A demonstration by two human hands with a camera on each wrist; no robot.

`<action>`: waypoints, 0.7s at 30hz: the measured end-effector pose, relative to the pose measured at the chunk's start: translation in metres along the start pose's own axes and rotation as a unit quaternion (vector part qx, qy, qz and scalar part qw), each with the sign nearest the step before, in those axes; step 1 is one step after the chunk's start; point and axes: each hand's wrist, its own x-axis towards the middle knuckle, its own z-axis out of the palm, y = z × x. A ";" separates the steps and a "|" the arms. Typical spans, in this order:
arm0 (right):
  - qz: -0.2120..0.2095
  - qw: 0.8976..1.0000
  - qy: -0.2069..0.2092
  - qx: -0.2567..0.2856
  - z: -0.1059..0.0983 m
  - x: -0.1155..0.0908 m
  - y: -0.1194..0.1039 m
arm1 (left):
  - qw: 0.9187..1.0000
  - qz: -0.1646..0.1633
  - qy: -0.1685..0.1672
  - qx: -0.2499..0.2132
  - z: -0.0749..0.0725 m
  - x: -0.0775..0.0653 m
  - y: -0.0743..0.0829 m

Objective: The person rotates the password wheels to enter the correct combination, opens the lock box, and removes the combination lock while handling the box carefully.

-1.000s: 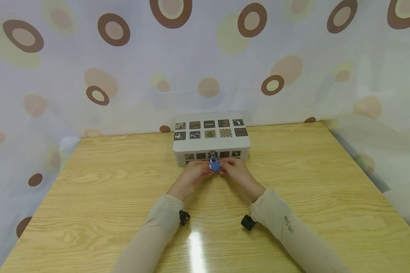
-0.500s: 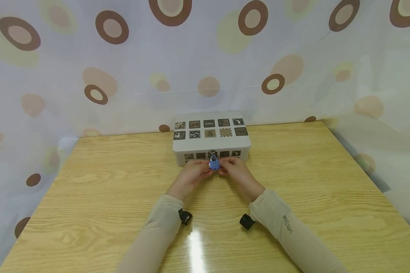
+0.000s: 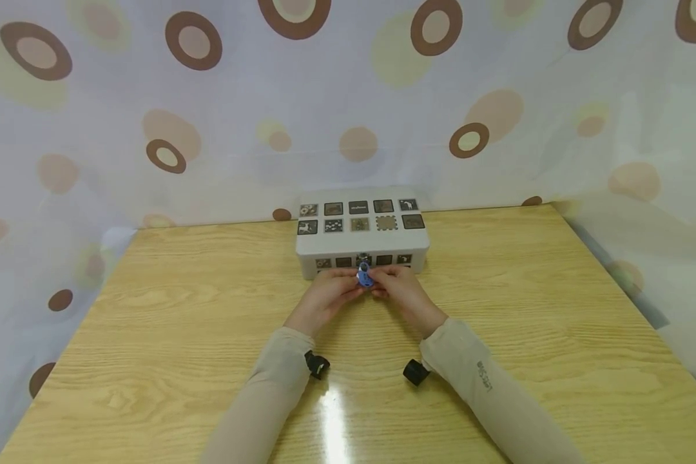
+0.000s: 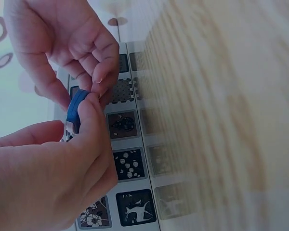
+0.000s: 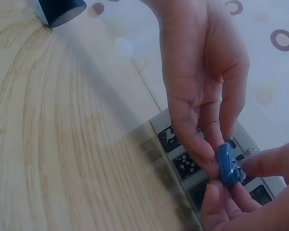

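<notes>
A small blue combination padlock (image 3: 365, 277) hangs before the metal clasp (image 3: 363, 259) of a white box (image 3: 362, 242) with dark picture squares. Its shackle points up and overlaps the clasp in the head view. My left hand (image 3: 323, 298) pinches the padlock's left side between thumb and fingers. From the other side, my right hand (image 3: 407, 298) grips it too, the thumb lying over part of the number face. Seen from the right wrist, the padlock (image 5: 227, 165) stands edge on between the left fingertips above and the right thumb (image 5: 267, 162) at its dials.
The wooden table (image 3: 197, 335) spreads out around the arms. Behind the box rises a white curtain (image 3: 301, 116) with brown circles. Black wrist straps (image 3: 415, 372) hang beneath the pale sleeves.
My right thumb has moved over the padlock's face, which now turns slightly and shows fewer of its numbers. Both hands keep their places at the clasp; the head view shifts slightly.
</notes>
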 end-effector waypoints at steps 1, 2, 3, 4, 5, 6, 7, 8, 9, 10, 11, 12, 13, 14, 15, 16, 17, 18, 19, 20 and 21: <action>0.002 1.000 0.000 0.001 0.000 0.001 0.000 | 1.000 -0.001 0.002 0.001 0.000 0.000 0.000; 0.005 1.000 0.001 0.002 0.001 0.001 -0.001 | 1.000 -0.002 0.003 0.002 0.000 0.001 0.000; 0.005 1.000 0.001 0.002 0.001 0.001 -0.001 | 1.000 -0.003 0.004 0.003 0.000 0.001 0.000; 0.005 1.000 0.001 0.003 0.001 0.001 -0.001 | 1.000 -0.004 0.005 0.001 0.000 0.001 0.001; 0.005 1.000 0.001 0.005 0.001 0.001 -0.001 | 1.000 -0.005 0.007 0.000 0.001 0.001 0.001; 0.005 1.000 0.001 0.006 0.001 0.001 -0.001 | 1.000 -0.006 0.008 -0.001 0.001 0.001 0.001; 0.004 1.000 0.000 0.007 0.002 0.001 -0.001 | 1.000 -0.005 0.008 -0.002 0.001 0.002 0.001; 0.003 1.000 0.001 0.010 0.002 0.001 -0.001 | 1.000 -0.006 0.008 -0.002 0.002 0.001 0.001; 0.002 1.000 -0.001 0.013 0.002 0.001 -0.001 | 1.000 -0.008 0.009 -0.003 0.002 0.001 0.001; 0.001 1.000 -0.003 0.016 0.002 0.001 -0.001 | 1.000 -0.009 0.011 -0.002 0.002 0.002 0.001; -0.001 1.000 -0.006 0.021 0.002 0.001 -0.001 | 1.000 -0.012 0.014 0.001 0.003 0.002 0.001; -0.002 1.000 -0.009 0.025 0.002 0.001 -0.001 | 1.000 -0.014 0.018 0.003 0.003 0.001 0.001; -0.001 0.999 -0.012 0.030 0.002 0.001 -0.001 | 1.000 -0.016 0.022 0.008 0.004 0.001 0.001; 0.001 0.999 -0.015 0.035 0.002 0.001 -0.001 | 0.999 -0.020 0.027 0.012 0.005 0.001 0.002; 0.002 0.999 -0.020 0.039 0.001 0.001 -0.001 | 0.999 -0.022 0.031 0.014 0.005 0.001 0.002; 0.006 0.999 -0.024 0.042 0.001 0.001 -0.001 | 0.999 -0.024 0.034 0.016 0.006 0.001 0.002; 0.009 0.999 -0.027 0.044 0.001 0.001 -0.001 | 0.999 -0.026 0.037 0.017 0.006 0.001 0.002; 0.014 0.998 -0.029 0.045 0.001 0.001 -0.001 | 0.999 -0.026 0.038 0.016 0.007 0.001 0.002; 0.018 0.998 -0.032 0.047 0.000 0.001 -0.002 | 0.999 -0.025 0.038 0.017 0.007 0.000 0.002; 0.022 0.998 -0.035 0.049 0.000 0.001 -0.002 | 0.999 -0.025 0.038 0.016 0.007 0.000 0.003; 0.024 0.998 -0.038 0.050 0.000 0.001 -0.002 | 0.999 -0.025 0.038 0.016 0.007 0.000 0.003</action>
